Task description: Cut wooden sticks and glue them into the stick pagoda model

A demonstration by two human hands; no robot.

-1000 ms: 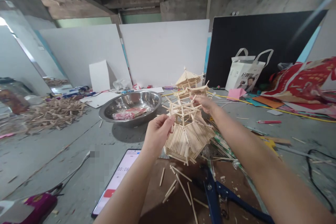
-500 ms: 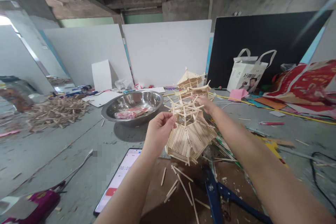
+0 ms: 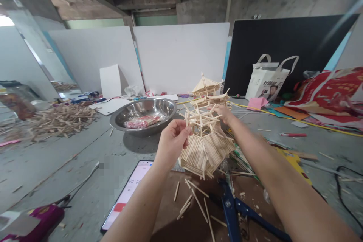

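A small tiered pavilion model [image 3: 198,151] of thin pale wooden sticks stands in front of me, with a wide slatted roof low down and an open stick frame [image 3: 201,119] above. Behind it is a pointed roof section [image 3: 204,85]. At the frame's left side, my left hand [image 3: 174,140] is closed, thumb and forefinger pinching the end of a stick. My right hand [image 3: 222,113] reaches round to the far right of the frame, its fingers closed on the sticks there; the fingertips are partly hidden.
Loose sticks [image 3: 195,198] and blue cutters [image 3: 231,208] lie on a brown board before me. A phone [image 3: 129,185] is beside my left forearm. A steel basin [image 3: 116,121] holds wrapped packets; a stick pile [image 3: 65,119] is left. Yellow tool [image 3: 292,162] and paper bag [image 3: 266,79] are right.
The view has shifted very slightly. My left fingers have bent a little at the frame's left side, while my right hand stays almost in place. The model has hardly moved.
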